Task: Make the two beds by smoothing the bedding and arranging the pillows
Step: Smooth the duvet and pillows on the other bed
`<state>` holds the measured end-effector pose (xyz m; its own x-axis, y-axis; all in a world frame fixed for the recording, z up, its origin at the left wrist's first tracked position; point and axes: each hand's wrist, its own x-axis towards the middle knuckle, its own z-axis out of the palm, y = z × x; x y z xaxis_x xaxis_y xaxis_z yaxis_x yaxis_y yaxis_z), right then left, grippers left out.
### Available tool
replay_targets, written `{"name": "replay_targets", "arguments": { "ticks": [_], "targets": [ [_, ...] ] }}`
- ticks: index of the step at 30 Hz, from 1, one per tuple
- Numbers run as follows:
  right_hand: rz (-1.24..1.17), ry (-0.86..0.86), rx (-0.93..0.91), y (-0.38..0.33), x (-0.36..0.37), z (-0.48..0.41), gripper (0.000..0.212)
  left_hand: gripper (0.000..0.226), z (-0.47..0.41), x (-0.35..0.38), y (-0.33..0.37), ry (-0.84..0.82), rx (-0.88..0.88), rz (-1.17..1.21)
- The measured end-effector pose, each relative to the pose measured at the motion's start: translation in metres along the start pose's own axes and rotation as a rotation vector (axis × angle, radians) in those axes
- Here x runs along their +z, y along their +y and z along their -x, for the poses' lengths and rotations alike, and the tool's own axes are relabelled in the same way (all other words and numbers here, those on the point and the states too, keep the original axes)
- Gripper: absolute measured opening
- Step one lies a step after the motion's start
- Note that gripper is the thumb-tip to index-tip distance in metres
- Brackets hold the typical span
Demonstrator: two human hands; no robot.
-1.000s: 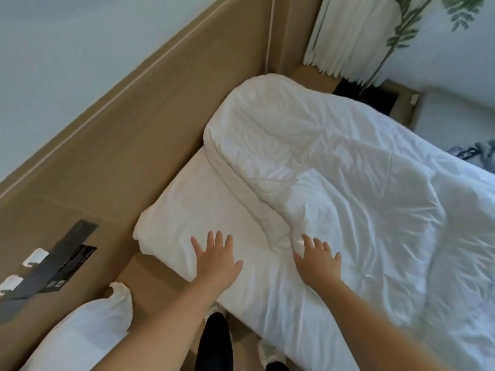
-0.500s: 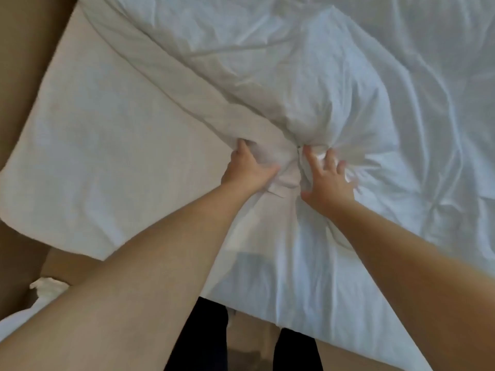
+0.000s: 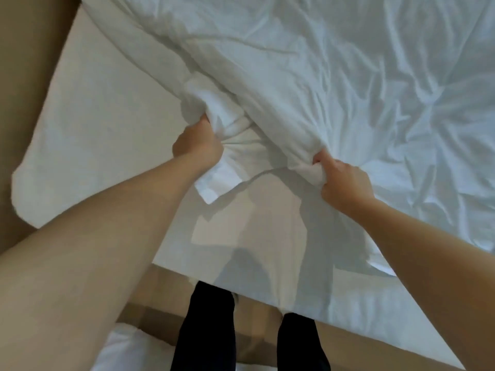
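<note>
One white duvet (image 3: 308, 76), two hands — left hand (image 3: 198, 145), right hand (image 3: 344, 183) — gripping its edge

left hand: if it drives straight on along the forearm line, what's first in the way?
The duvet. The left hand grips its bunched edge and points into the fold just beyond its knuckles. Depth is unclear: it might shove the heap or slide under it.

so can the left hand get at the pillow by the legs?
Probably not yet: left hand has its grip full of duvet. Pillow lies low beside the legs; path looks open once it lets go.
</note>
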<state>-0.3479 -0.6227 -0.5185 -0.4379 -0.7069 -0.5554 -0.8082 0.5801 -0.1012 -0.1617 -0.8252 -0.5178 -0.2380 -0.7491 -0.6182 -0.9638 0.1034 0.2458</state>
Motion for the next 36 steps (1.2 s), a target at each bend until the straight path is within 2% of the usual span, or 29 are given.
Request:
{"name": "replay_targets", "arguments": {
  "ticks": [4, 6, 8, 10, 12, 15, 17, 22, 24, 27, 30, 32, 36],
  "targets": [
    [-0.128, -0.16, 0.056, -0.021, -0.039, 0.014, 0.043, 0.036, 0.021, -0.091, -0.11, 0.074, -0.109, -0.4],
    [-0.081, -0.278, 0.066, -0.029, -0.051, 0.008, 0.039, 0.035, 0.032, -0.132, -0.166, 0.055, -0.187, -0.633],
    [0.051, -0.371, -0.003, -0.056, -0.048, 0.003, 0.034, 0.038, 0.045, -0.164, -0.215, 0.034, -0.291, -0.792],
    [0.117, -0.431, -0.098, -0.097, -0.029, 0.003, 0.041, 0.043, 0.051, -0.171, -0.249, 0.023, -0.387, -0.784],
    [0.087, -0.474, -0.183, -0.141, 0.001, 0.008, 0.057, 0.05, 0.048, -0.155, -0.268, 0.003, -0.463, -0.669],
    [0.05, -0.529, -0.298, -0.2, 0.046, 0.018, 0.074, 0.081, 0.038, -0.117, -0.283, -0.102, -0.538, -0.41],
    [0.045, -0.548, -0.345, -0.224, 0.069, 0.021, 0.079, 0.094, 0.028, -0.093, -0.289, -0.118, -0.52, -0.25],
    [0.049, -0.512, -0.319, -0.242, 0.09, 0.012, 0.083, 0.096, -0.006, -0.062, -0.295, -0.049, -0.455, -0.157],
    [0.046, -0.471, -0.313, -0.241, 0.089, 0.007, 0.082, 0.081, -0.016, -0.058, -0.294, -0.011, -0.419, -0.14],
    [0.046, -0.419, -0.314, -0.239, 0.083, 0.004, 0.08, 0.05, -0.021, -0.064, -0.285, 0.027, -0.25, -0.304],
    [-0.003, -0.355, -0.352, -0.242, 0.072, 0.006, 0.074, 0.038, -0.026, -0.099, -0.296, 0.14, -0.131, -0.602],
    [-0.038, -0.328, -0.343, -0.238, 0.063, 0.005, 0.07, 0.045, -0.034, -0.128, -0.307, 0.162, -0.128, -0.765],
    [0.007, -0.389, -0.277, -0.217, 0.064, 0.002, 0.075, 0.078, -0.035, -0.144, -0.302, 0.071, -0.326, -0.854]
  ]
}}
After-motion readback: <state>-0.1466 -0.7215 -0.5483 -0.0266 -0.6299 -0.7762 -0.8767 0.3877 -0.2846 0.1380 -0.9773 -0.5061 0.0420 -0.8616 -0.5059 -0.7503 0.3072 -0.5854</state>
